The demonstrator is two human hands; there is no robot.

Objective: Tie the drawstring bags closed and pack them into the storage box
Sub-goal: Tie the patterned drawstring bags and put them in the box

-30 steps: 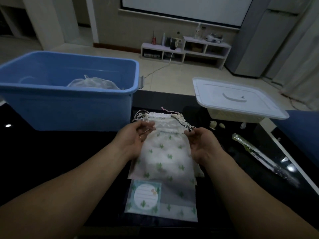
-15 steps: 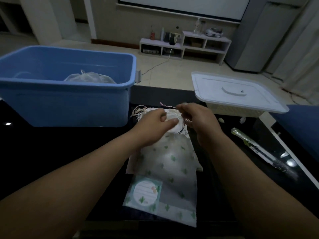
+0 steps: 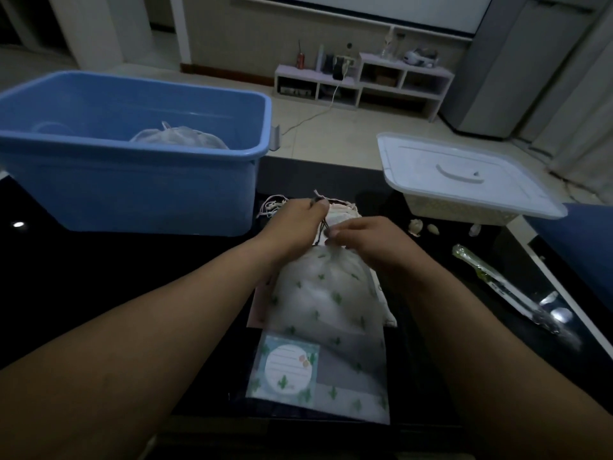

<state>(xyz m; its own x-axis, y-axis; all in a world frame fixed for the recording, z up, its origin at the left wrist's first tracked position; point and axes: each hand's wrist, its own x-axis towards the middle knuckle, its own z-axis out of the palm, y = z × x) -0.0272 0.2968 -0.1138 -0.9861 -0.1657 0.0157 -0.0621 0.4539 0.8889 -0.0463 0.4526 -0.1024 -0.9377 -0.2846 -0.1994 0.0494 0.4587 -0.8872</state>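
Hands (image 3: 293, 224) (image 3: 363, 242) pinch the drawstring (image 3: 322, 229); blue box (image 3: 132, 190) holds one bag (image 3: 180, 138).

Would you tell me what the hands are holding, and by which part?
Both the left hand and right hand pinch the dark drawstring cords at the gathered neck of the white cactus-print fabric bag.

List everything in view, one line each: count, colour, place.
storage box: one, blue, far left on the table
tied bag: one, white, inside the storage box
drawstring bag: one, white with green cacti, centre, neck gathered
drawstring: one seen, dark, at that bag's neck
flat bag pack: one, cactus print with round label, near edge
lidded basket: one, white, far right
long wrapped item: one, clear and green, right
table: one, black, beneath all these
left hand: one, pinches the drawstring
right hand: one, pinches the drawstring
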